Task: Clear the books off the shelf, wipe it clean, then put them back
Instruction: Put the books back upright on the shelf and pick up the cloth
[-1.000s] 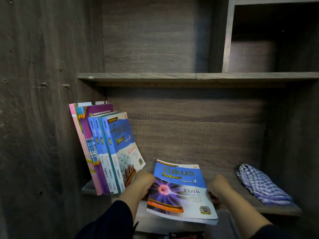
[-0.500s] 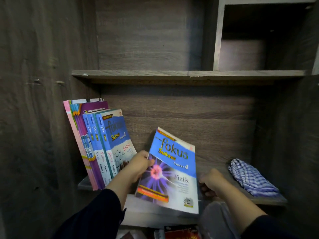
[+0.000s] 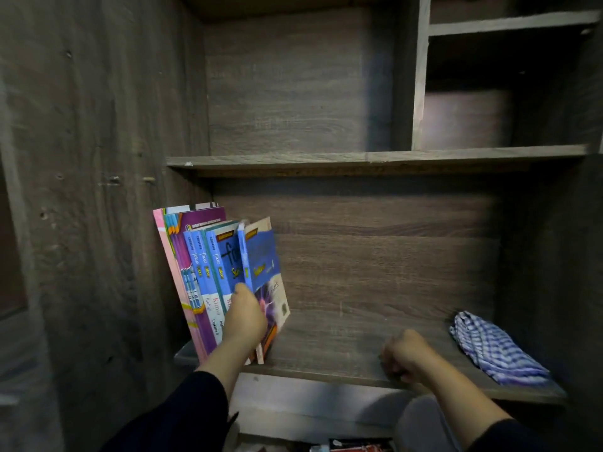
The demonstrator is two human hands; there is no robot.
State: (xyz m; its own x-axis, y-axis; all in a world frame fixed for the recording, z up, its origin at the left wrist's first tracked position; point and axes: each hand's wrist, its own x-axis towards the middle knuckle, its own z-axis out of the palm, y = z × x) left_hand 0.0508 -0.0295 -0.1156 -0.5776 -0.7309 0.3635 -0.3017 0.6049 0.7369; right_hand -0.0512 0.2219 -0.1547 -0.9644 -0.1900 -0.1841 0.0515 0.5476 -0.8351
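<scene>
- Blue and upright, the Fizik book (image 3: 265, 275) stands on the shelf (image 3: 342, 347) at the right end of the row of books (image 3: 199, 275), tilted left against its neighbour; motion blur smears its cover lettering.
- Left hand (image 3: 244, 318) covers the lower spine of that book; the fingers lie out of sight behind the back of the hand, so whether they grip or merely press I cannot tell.
- Right hand (image 3: 403, 355) rests at the shelf's front edge, fingers curled into a loose fist around nothing.
- Both sleeves are cut off by the bottom of the view, as are some red and white items (image 3: 355, 446) down below the shelf, too clipped to identify.
- The shelf compartment holds the leaning row hard against the left wall and a blue-checked cloth (image 3: 496, 352) crumpled in the right corner, well apart from the books, with bare wood between.
- Upper compartments (image 3: 466, 119) look dark and blurred; their contents cannot be made out.
- Half a second ago the Fizik book was held tilted in mid-air between both hands, its cover facing us; now it has joined the row, and the right hand has let go of it and dropped to the shelf edge.
- The cloth has stayed where it lay.
</scene>
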